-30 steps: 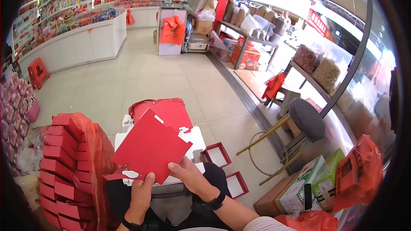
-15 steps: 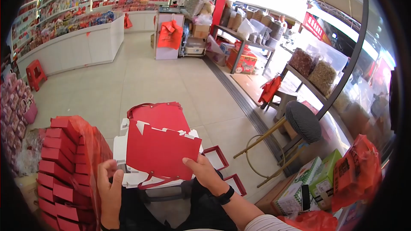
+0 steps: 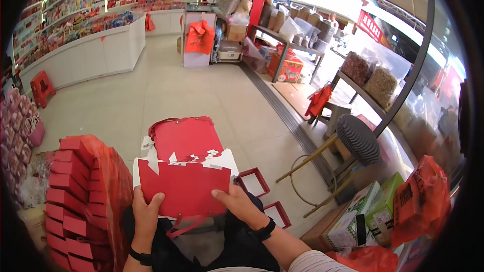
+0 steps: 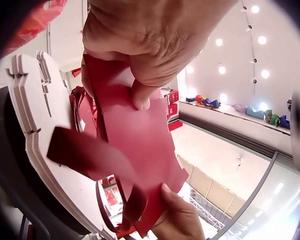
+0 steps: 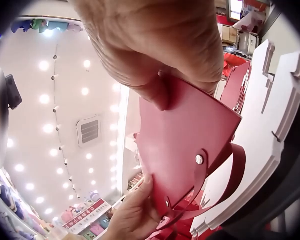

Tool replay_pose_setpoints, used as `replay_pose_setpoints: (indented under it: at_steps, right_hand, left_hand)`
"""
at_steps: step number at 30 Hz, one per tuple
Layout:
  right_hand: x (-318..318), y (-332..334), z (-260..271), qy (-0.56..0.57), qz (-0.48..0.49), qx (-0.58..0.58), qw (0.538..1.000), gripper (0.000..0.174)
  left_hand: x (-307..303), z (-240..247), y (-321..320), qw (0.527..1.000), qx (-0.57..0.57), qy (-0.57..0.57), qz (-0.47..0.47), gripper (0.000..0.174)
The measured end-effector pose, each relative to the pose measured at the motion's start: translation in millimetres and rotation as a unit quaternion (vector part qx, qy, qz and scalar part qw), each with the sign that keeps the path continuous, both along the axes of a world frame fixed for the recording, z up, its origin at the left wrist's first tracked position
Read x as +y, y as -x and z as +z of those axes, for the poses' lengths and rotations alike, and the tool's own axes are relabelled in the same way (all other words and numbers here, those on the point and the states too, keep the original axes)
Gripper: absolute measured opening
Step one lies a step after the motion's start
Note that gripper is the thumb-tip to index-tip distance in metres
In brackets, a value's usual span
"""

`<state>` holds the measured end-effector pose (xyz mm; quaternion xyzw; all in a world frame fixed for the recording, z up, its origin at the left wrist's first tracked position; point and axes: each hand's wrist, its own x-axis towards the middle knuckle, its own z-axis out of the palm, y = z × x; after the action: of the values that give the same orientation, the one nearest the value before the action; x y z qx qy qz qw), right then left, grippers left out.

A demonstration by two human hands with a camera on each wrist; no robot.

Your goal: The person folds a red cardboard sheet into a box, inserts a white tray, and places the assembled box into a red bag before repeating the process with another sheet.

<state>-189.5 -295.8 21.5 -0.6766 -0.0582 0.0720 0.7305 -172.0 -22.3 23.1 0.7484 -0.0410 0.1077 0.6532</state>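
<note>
Both hands hold a flat, die-cut red cardboard box blank [image 3: 186, 186] over the lap, its notched edge facing away. My left hand [image 3: 145, 215] grips the left edge, thumb on top and fingers hidden beneath. At the right edge my right hand [image 3: 243, 204] pinches it the same way. A red strap handle [image 5: 236, 172], fixed with metal rivets, hangs from the near edge. Under and beyond the blank lie white cardboard sheets [image 4: 45, 107], stacked with notched edges. Another red blank [image 3: 186, 138] with a strap rests on them at the far side.
Left of the lap, folded red boxes [image 3: 68, 181] fill an orange plastic bag [image 3: 113, 181]. Two shallow red-rimmed trays, one a nearer tray [image 3: 288, 217], lie on the floor at the right. A striped round stool [image 3: 358, 140] and several cartons [image 3: 348, 216] stand farther right.
The blank was tilted in both hands, then the left hand let go while the right held it. Now it is turned with the strap nearer me, and the left hand grips its left edge again.
</note>
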Motion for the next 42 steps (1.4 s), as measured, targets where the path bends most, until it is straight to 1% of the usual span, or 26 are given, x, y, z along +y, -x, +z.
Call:
replay_pose_setpoints:
  at_steps: [2, 5, 6, 9, 10, 13, 14, 15, 16, 17, 18, 19, 21, 22, 23, 24, 26, 29, 31, 33, 34, 37, 38, 39, 40, 42]
  right_hand:
    - [-6, -5, -11, -0.009, -0.003, -0.019, 1.000, 0.035]
    - [-12, -11, -16, 0.047, 0.019, -0.053, 0.997, 0.036]
    - [-12, -10, -4, 0.136, 0.023, -0.110, 0.984, 0.045]
    - [-5, -12, -19, 0.135, 0.003, -0.151, 0.979, 0.059]
    - [-6, -9, -12, 0.115, 0.024, -0.093, 0.989, 0.069]
    - [2, -7, -7, 0.019, -0.016, -0.117, 0.993, 0.068]
    - [2, -9, -7, -0.010, -0.013, -0.114, 0.993, 0.068]
    - [3, -10, -2, -0.009, -0.025, -0.136, 0.990, 0.066]
    - [5, -11, 1, 0.028, -0.051, -0.128, 0.990, 0.062]
    - [8, -9, 11, 0.006, -0.051, -0.103, 0.993, 0.057]
    - [12, -8, 14, 0.016, -0.075, -0.106, 0.991, 0.053]
    - [15, -9, 16, 0.010, -0.090, -0.087, 0.992, 0.051]
    - [20, -11, 18, -0.047, -0.089, -0.085, 0.991, 0.048]
    - [20, -11, 20, -0.029, -0.093, -0.072, 0.993, 0.045]
    - [22, -12, 16, -0.073, -0.095, -0.054, 0.991, 0.042]
    - [25, -12, 13, -0.077, -0.093, -0.039, 0.992, 0.042]
    - [23, -13, 20, -0.077, -0.097, -0.028, 0.992, 0.041]
    - [21, -11, 27, 0.002, -0.095, -0.041, 0.995, 0.040]
    - [23, -9, 33, -0.016, -0.091, -0.015, 0.996, 0.041]
    - [24, -9, 34, -0.046, -0.076, -0.002, 0.996, 0.042]
    - [24, -9, 34, -0.042, -0.072, -0.003, 0.996, 0.043]
    - [22, -10, 32, -0.030, -0.068, -0.004, 0.997, 0.044]
    - [21, -13, 29, -0.024, -0.069, -0.005, 0.997, 0.044]
    - [20, -15, 27, -0.017, -0.068, -0.007, 0.997, 0.045]
    - [20, -16, 28, -0.019, -0.069, -0.005, 0.997, 0.045]
    - [22, -17, 32, -0.025, -0.070, 0.001, 0.997, 0.045]
  left_hand:
    - [1, -1, -6, 0.999, -0.013, -0.014, -0.025, 0.052]
    - [5, -18, -20, 0.994, -0.050, 0.072, -0.070, 0.072]
    - [1, -7, -16, 0.992, -0.025, 0.093, -0.077, 0.090]
    - [-6, -3, -17, 0.995, -0.048, 0.078, -0.045, 0.094]
    - [-11, 0, -14, 0.996, -0.060, 0.055, -0.045, 0.086]
    - [-18, 5, -12, 0.993, -0.011, 0.098, -0.063, 0.069]
    - [-19, 3, -15, 0.993, -0.009, 0.103, -0.064, 0.061]
    - [-18, -2, -16, 0.993, 0.001, 0.105, -0.062, 0.054]
    - [-18, 2, -15, 0.994, -0.001, 0.088, -0.061, 0.046]
    - [-21, 5, -13, 0.991, 0.016, 0.119, -0.060, 0.042]
    - [-19, -3, -18, 0.991, 0.012, 0.125, -0.053, 0.041]
    - [-21, 5, -17, 0.989, 0.011, 0.136, -0.060, 0.042]
    - [-19, 8, -17, 0.989, 0.024, 0.131, -0.058, 0.044]
    - [-19, 10, -16, 0.992, 0.031, 0.112, -0.053, 0.045]
    - [-18, 8, -16, 0.993, 0.025, 0.101, -0.053, 0.047]
    - [-15, 7, -12, 0.996, 0.033, 0.067, -0.040, 0.048]
    - [-17, 11, -14, 0.999, 0.031, 0.029, -0.034, 0.050]
    - [-17, 21, -13, 0.999, 0.032, 0.000, -0.038, 0.051]
    - [-17, 27, -13, 0.998, 0.038, -0.012, -0.045, 0.052]
    - [-14, 21, -15, 0.998, 0.050, -0.011, -0.041, 0.052]
    - [-12, 17, -16, 0.998, 0.055, -0.011, -0.039, 0.052]
    - [-9, 6, -19, 0.999, 0.015, -0.045, -0.007, 0.053]
    - [-10, 6, -19, 0.993, -0.056, -0.097, 0.035, 0.053]
    - [-12, 8, -19, 0.978, -0.128, -0.148, 0.076, 0.053]
    - [-13, 12, -19, 0.953, -0.198, -0.197, 0.118, 0.054]
    - [-17, 32, -4, 0.903, -0.312, -0.281, 0.097, 0.054]
